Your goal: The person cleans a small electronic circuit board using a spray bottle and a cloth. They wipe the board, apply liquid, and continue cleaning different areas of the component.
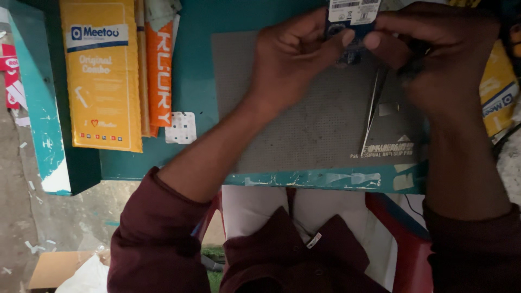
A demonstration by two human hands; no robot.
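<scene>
Both of my hands meet over the far edge of a grey dotted work mat (320,125). My left hand (290,57) pinches a small dark blue package with a white label (353,13) by its lower edge. My right hand (434,54) pinches the same package from the right and also holds thin metal tweezers (372,111), which hang down over the mat. The package's lower part is hidden behind my fingers.
A teal table (195,65) carries the mat. Yellow padded envelopes (103,76) and an orange one (160,76) lie at the left, with a small white perforated plate (180,128) beside them. Another yellow envelope (496,92) sits at the right. A red stool (401,239) is below.
</scene>
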